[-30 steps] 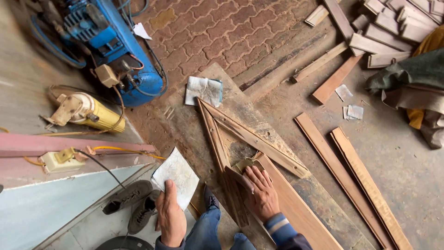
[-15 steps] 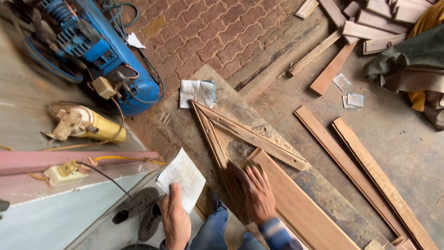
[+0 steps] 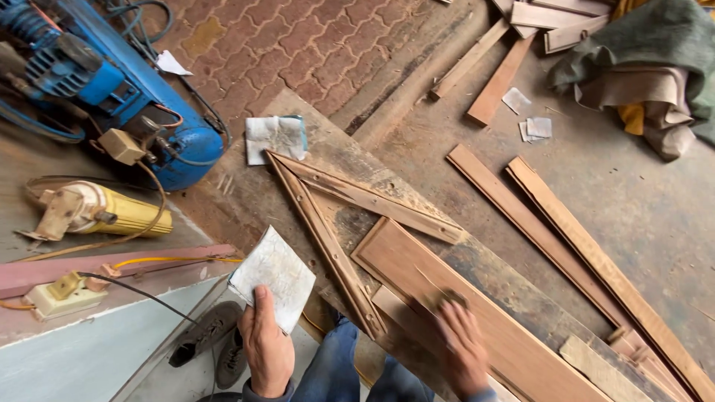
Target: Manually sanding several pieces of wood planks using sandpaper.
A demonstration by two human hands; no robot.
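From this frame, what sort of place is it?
Likely a woodworking yard or workshop floor: loose brown wooden planks, a blue air compressor, and a right hand rubbing a flat reddish wooden panel.

Floor [image 3: 633, 201] is dusty concrete, going to red brick pavers [image 3: 298, 52] at the top. Lying on it: a big worn board [image 3: 514, 290] carrying the triangular wooden frame [image 3: 328, 216] and a flat plank [image 3: 447, 283], two long strips [image 3: 551, 231] to the side, scattered paper scraps [image 3: 532, 128], a blue compressor [image 3: 112, 89] and what looks like a yellow power tool [image 3: 112, 212].
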